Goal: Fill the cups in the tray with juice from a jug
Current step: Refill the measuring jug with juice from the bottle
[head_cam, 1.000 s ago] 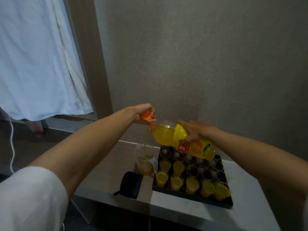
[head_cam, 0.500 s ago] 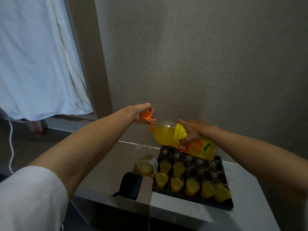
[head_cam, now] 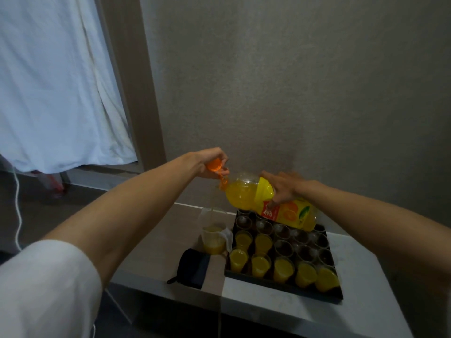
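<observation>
Right hand (head_cam: pixel 284 190) fingers wrap tilted yellow plastic juice bottle (head_cam: pixel 268 203), above black cup tray (head_cam: pixel 280 285); left hand (head_cam: pixel 211 163) pinches orange cap (head_cam: pixel 214 165). Thin stream into clear plastic jug (head_cam: pixel 214 240) at tray's 9 o'clock on bench (head_cam: pixel 268 311).

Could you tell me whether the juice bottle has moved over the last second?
No. The juice bottle stays tilted above the far-left corner of the tray, its mouth over the jug.
</observation>
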### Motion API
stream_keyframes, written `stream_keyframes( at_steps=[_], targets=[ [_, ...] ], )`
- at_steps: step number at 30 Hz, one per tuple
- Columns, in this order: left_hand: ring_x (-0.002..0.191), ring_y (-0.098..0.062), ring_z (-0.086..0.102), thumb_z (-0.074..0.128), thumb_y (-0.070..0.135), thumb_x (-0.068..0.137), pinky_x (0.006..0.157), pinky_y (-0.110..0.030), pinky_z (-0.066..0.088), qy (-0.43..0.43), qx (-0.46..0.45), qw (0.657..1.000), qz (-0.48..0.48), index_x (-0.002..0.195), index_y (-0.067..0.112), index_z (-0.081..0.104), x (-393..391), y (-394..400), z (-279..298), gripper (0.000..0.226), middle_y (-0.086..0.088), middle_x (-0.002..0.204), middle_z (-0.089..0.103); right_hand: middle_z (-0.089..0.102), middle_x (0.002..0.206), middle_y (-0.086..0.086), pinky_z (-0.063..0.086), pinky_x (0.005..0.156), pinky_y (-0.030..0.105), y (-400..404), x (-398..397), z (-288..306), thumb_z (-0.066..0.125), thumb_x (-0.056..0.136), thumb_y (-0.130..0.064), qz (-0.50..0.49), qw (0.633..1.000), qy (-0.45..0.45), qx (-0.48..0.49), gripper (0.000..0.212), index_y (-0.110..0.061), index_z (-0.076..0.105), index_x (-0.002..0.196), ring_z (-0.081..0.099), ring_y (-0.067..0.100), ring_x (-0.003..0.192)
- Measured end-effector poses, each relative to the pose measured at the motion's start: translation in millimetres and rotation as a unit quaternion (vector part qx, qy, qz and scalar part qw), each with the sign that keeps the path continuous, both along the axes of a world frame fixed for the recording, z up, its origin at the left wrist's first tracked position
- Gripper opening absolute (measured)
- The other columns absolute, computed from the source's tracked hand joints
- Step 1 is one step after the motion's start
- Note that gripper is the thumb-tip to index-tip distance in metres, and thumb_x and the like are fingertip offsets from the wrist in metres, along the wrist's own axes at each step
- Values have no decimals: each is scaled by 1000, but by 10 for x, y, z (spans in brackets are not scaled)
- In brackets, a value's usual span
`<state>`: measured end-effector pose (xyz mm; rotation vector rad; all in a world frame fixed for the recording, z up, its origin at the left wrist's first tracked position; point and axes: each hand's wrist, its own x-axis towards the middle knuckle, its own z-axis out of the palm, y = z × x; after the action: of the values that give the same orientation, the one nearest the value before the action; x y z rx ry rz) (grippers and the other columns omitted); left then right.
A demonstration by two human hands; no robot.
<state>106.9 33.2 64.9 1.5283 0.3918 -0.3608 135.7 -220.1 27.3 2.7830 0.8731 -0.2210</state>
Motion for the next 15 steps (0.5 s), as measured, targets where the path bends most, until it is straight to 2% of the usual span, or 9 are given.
stream_keyframes(
  at_steps=[5,8,10,15],
  targets=[
    [71,-23,60,39,-6,82,70,-24,45,1,8,1000,7,69,8,48,-6,10,4,20,-15,91,50,63,131,8,54,89,44,21,-9,5,79,73,-67,-2,1000,5,1,111,-32,15,157,62,32,111],
    [72,-23,62,40,-5,82,81,-25,47,4,5,1000,7,69,6,48,24,29,-9,19,-16,98,50,63,128,8,55,88,44,24,4,-1,80,73,-66,-1,1000,4,10,112,-31,16,158,62,32,108],
    [73,-23,61,40,-5,83,90,-26,46,6,2,1000,6,69,6,48,34,38,-10,20,-16,96,51,62,130,9,53,85,41,17,4,-5,80,74,-65,-1,1000,6,9,111,-31,15,158,62,32,109],
    [68,-22,52,37,-6,78,67,-25,43,1,-2,1000,-13,63,11,41,-21,35,23,23,-11,83,44,62,132,9,53,86,41,43,-4,10,79,77,-62,3,1000,0,2,109,-29,15,159,62,33,111]
  ],
)
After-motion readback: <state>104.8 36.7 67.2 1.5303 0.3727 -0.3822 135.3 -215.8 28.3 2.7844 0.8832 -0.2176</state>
